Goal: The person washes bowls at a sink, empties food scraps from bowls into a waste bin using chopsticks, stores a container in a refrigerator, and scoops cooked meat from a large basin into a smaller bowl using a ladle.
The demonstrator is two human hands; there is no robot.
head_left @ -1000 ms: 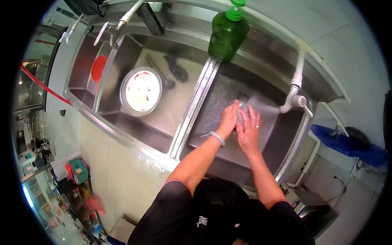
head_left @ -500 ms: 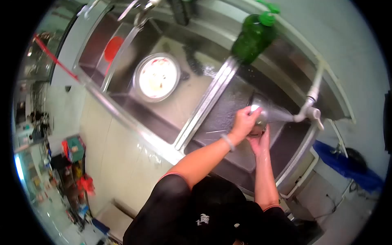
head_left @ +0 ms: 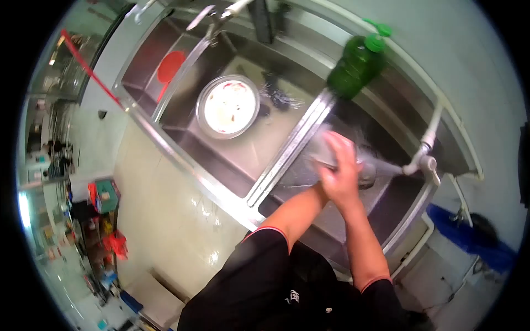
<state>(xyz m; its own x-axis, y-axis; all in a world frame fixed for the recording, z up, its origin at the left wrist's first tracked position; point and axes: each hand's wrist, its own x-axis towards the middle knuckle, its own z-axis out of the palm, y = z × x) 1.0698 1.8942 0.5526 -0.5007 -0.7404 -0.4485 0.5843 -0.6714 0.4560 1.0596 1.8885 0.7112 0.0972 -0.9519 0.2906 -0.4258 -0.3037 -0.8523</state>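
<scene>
My right hand [head_left: 343, 168] is in the right sink basin, crossed over my left wrist. Its thumb and fingers curve around a greyish, shiny metal vessel [head_left: 321, 148], blurred by motion. My left hand is mostly hidden behind the right one; the left forearm [head_left: 301, 212] reaches in from below. Just right of the hands, a rounded metal surface [head_left: 367, 172] shows in the water stream; whether it belongs to the same vessel I cannot tell. Water sprays from the white tap [head_left: 415, 165] toward the hands.
A round metal pot [head_left: 201, 107] with whitish contents stands in the middle basin. A metal divider [head_left: 292, 146] separates the basins. A green pump bottle [head_left: 356, 66] stands on the back ledge. A red round-headed utensil [head_left: 171, 67] lies in the left basin.
My right hand has moved up and left, over the left hand, which is now largely covered. The metal vessel has shifted and blurred. The whole view has moved slightly.
</scene>
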